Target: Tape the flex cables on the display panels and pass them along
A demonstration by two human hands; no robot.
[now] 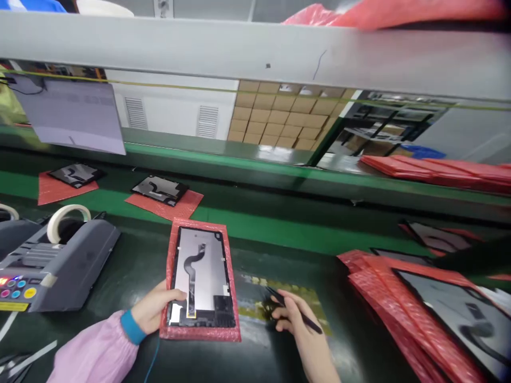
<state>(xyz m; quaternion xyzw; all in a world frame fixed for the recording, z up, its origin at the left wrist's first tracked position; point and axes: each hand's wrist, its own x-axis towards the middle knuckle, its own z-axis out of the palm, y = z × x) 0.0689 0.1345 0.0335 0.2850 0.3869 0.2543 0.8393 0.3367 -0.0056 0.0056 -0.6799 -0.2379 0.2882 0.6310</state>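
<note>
My left hand point(154, 307) grips the left edge of a tablet screen panel point(211, 266), thumb on its face and the other fingers underneath. The panel lies on a red bubble-wrap sleeve point(232, 287), with a dark flex cable point(192, 282) running down its grey back. A blue band circles my left wrist. To the right, my right hand point(297, 319) is closed round black tweezers point(303, 315), whose tips point up and left. Under those tips lies a sheet of yellowish adhesive pieces point(315, 298) on the dark table.
A grey tape dispenser point(75, 260) with a tape roll point(64, 221) stands at left. Two more panels point(159, 189) point(75, 174) rest on red sleeves behind. Stacked red sleeves point(383, 298) with a panel point(451, 314) fill the right side. A shelf point(223, 48) crosses overhead.
</note>
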